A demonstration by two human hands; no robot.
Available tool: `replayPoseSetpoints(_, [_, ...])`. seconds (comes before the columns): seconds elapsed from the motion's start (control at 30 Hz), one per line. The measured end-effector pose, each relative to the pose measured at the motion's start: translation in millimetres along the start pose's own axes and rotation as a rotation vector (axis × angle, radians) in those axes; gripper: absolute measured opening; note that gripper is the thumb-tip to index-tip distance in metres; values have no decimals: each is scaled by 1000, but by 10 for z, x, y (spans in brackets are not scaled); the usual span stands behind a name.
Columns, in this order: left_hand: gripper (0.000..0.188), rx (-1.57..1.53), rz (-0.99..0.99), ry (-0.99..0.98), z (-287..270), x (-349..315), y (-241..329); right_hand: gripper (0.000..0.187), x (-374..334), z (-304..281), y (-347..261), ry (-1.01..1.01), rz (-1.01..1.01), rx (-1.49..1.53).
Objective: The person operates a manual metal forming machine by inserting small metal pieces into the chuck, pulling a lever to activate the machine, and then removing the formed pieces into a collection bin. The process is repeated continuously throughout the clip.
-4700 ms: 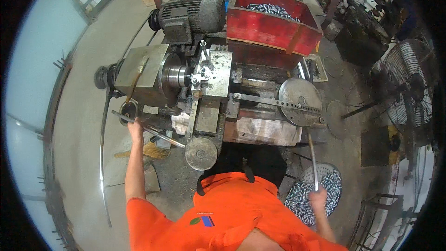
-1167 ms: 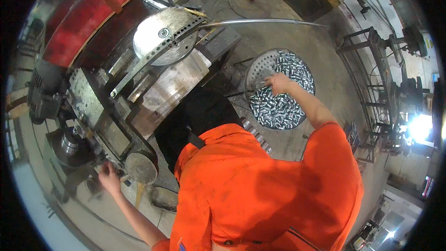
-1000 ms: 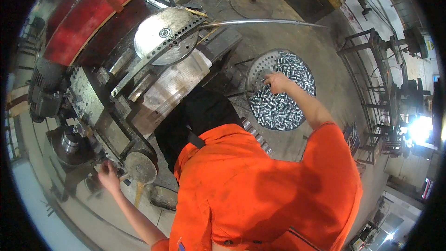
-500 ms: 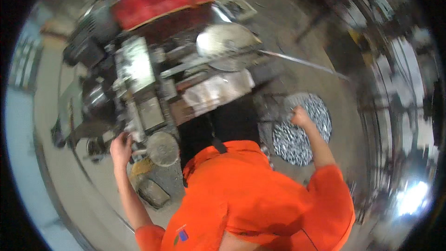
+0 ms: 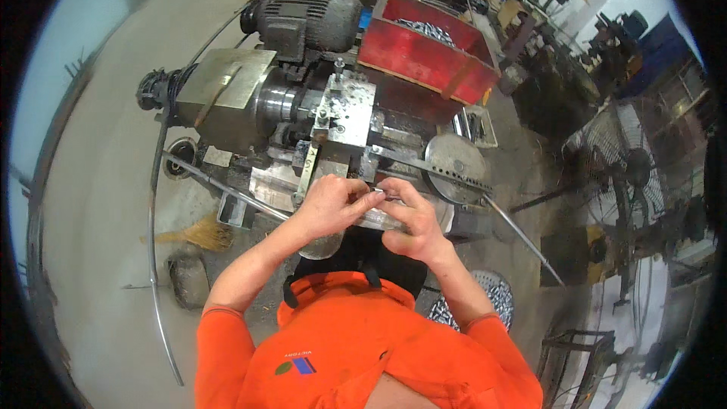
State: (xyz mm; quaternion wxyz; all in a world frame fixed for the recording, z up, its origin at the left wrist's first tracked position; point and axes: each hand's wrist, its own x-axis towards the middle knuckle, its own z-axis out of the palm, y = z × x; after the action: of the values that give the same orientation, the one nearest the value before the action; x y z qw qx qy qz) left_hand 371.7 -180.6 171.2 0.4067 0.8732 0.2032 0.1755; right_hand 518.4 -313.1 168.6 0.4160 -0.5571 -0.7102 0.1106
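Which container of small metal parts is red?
The rectangular box behind the machine; the other, a round perforated pan at the picture's lower right, is grey.

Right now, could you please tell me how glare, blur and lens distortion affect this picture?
In the head view, the corners go black and the pale blue wall's lower edge bows; in the head view, glare whitens parts of the metal block's top; in the head view, the fan looks soft, and detail between the left hand and right hand is too small to read.
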Motion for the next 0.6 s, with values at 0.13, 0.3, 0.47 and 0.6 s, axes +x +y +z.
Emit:
replayPoseSetpoints(0.13, [36, -175, -40, 18, -78, -101, -185, 43, 209, 119, -70, -43, -33, 11])
replayPoseSetpoints(0.3, [33, -249, -58, -33, -198, -141, -292, 35, 376, 148, -29, -111, -53, 14])
replayPoseSetpoints(0.47, [29, -484, -78, -112, -316, -164, -371, 30, 650, 98, -38, -306, -132, -41])
replayPoseSetpoints(0.6, [28, -295, -94, -127, -673, -237, -528, 31, 1038, 154, 27, -347, -251, -161])
